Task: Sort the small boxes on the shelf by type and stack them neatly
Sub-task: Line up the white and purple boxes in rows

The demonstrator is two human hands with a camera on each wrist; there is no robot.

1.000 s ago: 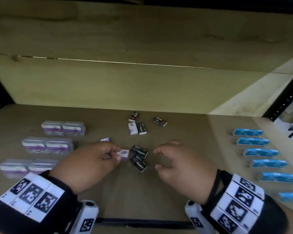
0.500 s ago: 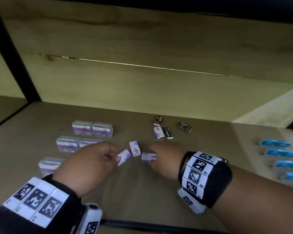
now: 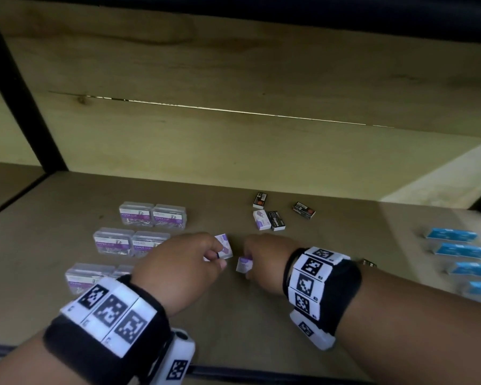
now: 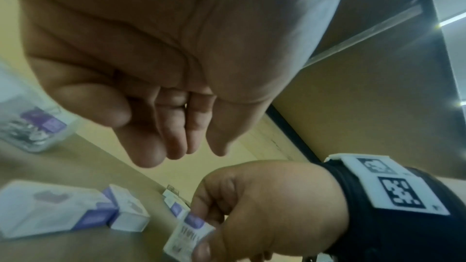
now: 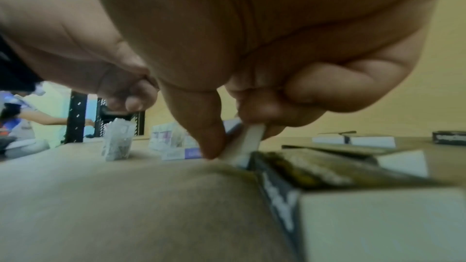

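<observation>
My right hand [image 3: 250, 255] pinches a small white-and-purple box [image 3: 243, 266] between thumb and fingers; the right wrist view shows this box [image 5: 252, 136] tipped on its edge on the wooden shelf [image 3: 233, 315]. My left hand [image 3: 220, 257] hovers just left of it. Its fingers [image 4: 174, 142] hang loosely and hold nothing. Below them two white-and-purple boxes [image 4: 50, 206] [image 4: 128, 210] lie side by side; the head view shows one of them [image 3: 225, 245]. Further back lie another white-and-purple box [image 3: 261, 219] and three black staple boxes [image 3: 277, 220] [image 3: 260, 198] [image 3: 303, 209].
Clear paper-clip boxes [image 3: 150, 215] stand in rows at the left. Blue boxes [image 3: 453, 236] are lined up at the right. A black box [image 5: 327, 166] lies under my right wrist. A black post [image 3: 25, 93] rises at the back left. A person [image 5: 22, 125] sits beyond the shelf.
My left hand has let go of its white-and-purple box, which now lies beside another. The right hand crossed to the left, took hold of a box and tipped it up.
</observation>
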